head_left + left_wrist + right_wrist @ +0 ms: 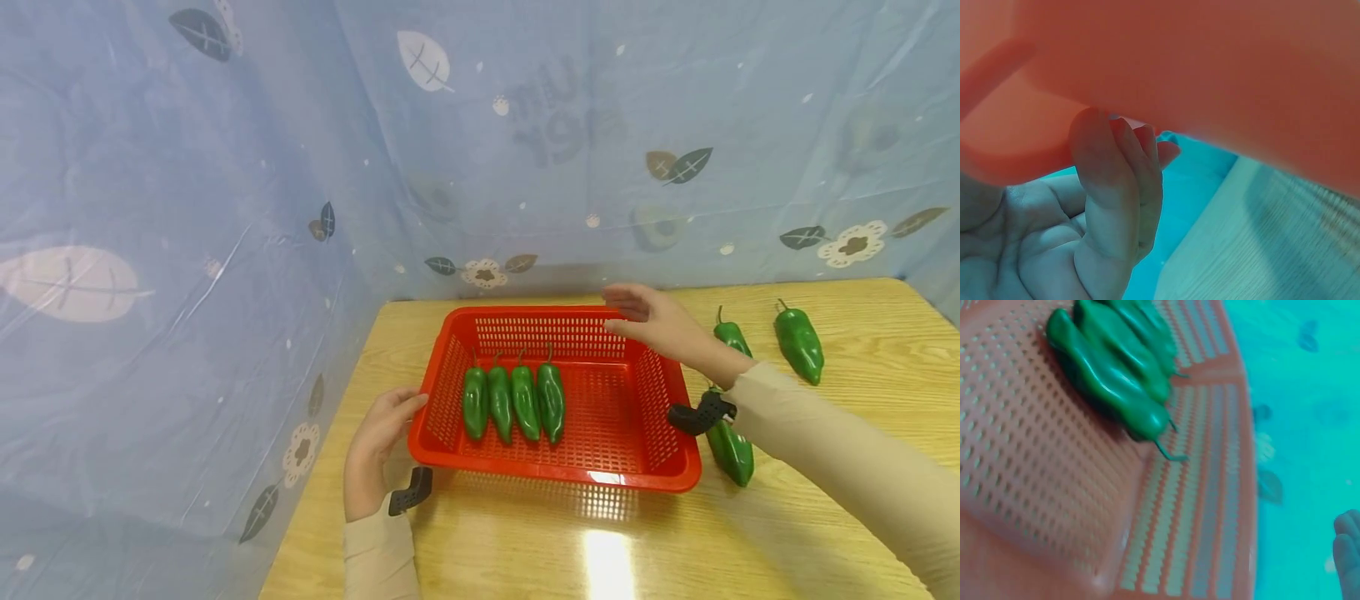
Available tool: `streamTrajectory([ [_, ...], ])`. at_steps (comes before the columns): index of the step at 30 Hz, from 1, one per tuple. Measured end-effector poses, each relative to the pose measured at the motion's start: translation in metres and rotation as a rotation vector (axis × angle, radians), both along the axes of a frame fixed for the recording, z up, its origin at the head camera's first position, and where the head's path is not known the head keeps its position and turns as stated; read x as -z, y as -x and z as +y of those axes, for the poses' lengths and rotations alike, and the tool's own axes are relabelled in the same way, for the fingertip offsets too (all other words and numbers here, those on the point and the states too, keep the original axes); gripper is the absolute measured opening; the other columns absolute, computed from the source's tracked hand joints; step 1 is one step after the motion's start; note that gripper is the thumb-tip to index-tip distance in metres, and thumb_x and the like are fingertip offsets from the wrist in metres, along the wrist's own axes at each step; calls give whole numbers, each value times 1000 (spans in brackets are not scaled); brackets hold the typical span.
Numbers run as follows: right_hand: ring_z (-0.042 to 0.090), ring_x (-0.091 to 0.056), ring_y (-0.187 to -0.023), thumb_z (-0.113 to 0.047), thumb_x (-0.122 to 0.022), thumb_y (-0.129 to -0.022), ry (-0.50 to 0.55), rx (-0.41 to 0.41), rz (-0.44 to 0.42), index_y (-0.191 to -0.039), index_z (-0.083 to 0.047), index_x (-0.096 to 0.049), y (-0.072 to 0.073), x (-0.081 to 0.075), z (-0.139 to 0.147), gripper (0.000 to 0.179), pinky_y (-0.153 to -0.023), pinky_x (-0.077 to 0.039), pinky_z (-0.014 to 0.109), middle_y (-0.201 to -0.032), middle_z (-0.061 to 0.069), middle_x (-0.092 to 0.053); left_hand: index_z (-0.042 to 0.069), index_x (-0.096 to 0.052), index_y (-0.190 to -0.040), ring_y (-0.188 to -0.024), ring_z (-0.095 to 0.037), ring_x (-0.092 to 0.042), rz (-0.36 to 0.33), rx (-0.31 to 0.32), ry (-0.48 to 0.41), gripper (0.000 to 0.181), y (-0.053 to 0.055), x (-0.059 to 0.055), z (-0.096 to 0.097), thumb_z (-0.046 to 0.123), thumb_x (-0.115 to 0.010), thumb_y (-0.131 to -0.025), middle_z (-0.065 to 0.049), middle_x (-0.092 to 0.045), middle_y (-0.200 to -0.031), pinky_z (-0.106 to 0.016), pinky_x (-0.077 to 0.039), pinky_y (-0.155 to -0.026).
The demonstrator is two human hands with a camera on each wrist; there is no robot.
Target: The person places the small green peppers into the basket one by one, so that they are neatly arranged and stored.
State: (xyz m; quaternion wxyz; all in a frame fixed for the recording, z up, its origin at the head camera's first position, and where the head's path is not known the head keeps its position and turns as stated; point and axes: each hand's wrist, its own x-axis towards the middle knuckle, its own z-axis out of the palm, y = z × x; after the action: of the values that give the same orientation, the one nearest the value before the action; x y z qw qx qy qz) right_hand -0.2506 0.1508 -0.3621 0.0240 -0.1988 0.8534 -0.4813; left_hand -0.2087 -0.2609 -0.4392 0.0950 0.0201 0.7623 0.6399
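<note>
A red plastic basket (600, 479) with slotted walls stands on the wooden table. Several green chili peppers (523, 400) lie side by side in its left half, stems toward the far wall. At the left end, my left hand (382, 429) holds the basket's rim; the left wrist view shows its fingers (1107, 162) bent up against the red edge. Over the far right corner hovers my right hand (652, 321), fingers extended and nothing in it. In the right wrist view only the fingertips (1349, 544) show, beyond the basket wall.
To the right of the basket, more green peppers lie on the table: one at the far right (800, 342), one behind my right forearm (731, 336) and a nearer one (731, 450). A blue patterned sheet (525, 167) hangs along the back and left table edges.
</note>
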Motion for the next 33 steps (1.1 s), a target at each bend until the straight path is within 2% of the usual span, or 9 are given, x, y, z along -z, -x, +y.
streamTrajectory([
  [3,28,-44,-130,-26,-60,-94,47,81,5,-143,-5,-36,-12,-2,23,59,-104,-41,30,-143,17,-43,-17,-50,-121,-82,-15,-66,5,0,7,35,1,-1,2,9,-48,-97,-16,-66,-98,-31,-56,-74],
  [5,13,-48,-126,-25,-60,-93,75,124,38,-143,-5,-37,-19,3,40,58,-97,-42,15,-140,12,-46,-17,-50,-121,-82,-16,-65,6,-2,6,35,2,-1,2,8,-48,-97,-17,-66,-99,-31,-56,-74],
  [7,-2,-50,-117,-23,-60,-94,96,170,65,-142,-4,-38,-25,13,55,56,-88,-41,5,-135,0,-51,-17,-50,-121,-82,-15,-65,10,3,9,35,2,-1,3,8,-48,-97,-17,-66,-99,-31,-56,-74],
  [9,-13,-49,-109,-17,-60,-94,122,192,98,-140,0,-39,-32,26,70,54,-85,-42,3,-127,-12,-53,-17,-50,-121,-82,-14,-65,13,6,9,35,3,-1,3,8,-48,-96,-17,-66,-99,-30,-56,-74],
  [11,-18,-49,-103,-16,-59,-94,121,224,97,-139,2,-39,-40,41,84,53,-82,-42,2,-118,-26,-50,-17,-51,-120,-82,-14,-65,13,8,7,35,3,-1,4,8,-49,-96,-16,-66,-99,-30,-56,-74],
  [13,-20,-49,-102,-14,-59,-94,127,235,89,-139,2,-40,-50,56,97,52,-81,-43,3,-115,-31,-48,-17,-50,-121,-82,-14,-66,11,16,10,35,3,0,4,9,-48,-97,-17,-66,-100,-29,-56,-75],
  [17,-20,-50,-100,-9,-59,-93,114,240,92,-136,2,-42,-66,81,114,48,-78,-43,2,-114,-34,-48,-16,-51,-121,-83,-14,-66,-7,5,19,35,2,0,5,9,-48,-97,-16,-67,-100,-29,-55,-76],
  [23,-21,-49,-101,-7,-60,-92,92,238,114,-132,8,-43,-83,106,123,46,-78,-43,2,-114,-35,-48,-16,-51,-121,-82,-14,-65,-9,-7,38,35,1,-1,3,9,-48,-97,-15,-66,-99,-30,-55,-76],
  [33,-20,-45,-107,0,-60,-90,118,185,126,-136,3,-42,-92,132,123,50,-82,-42,2,-123,-30,-43,-15,-51,-121,-81,-15,-65,-11,-9,31,34,0,1,1,10,-48,-97,-16,-66,-99,-30,-56,-73],
])
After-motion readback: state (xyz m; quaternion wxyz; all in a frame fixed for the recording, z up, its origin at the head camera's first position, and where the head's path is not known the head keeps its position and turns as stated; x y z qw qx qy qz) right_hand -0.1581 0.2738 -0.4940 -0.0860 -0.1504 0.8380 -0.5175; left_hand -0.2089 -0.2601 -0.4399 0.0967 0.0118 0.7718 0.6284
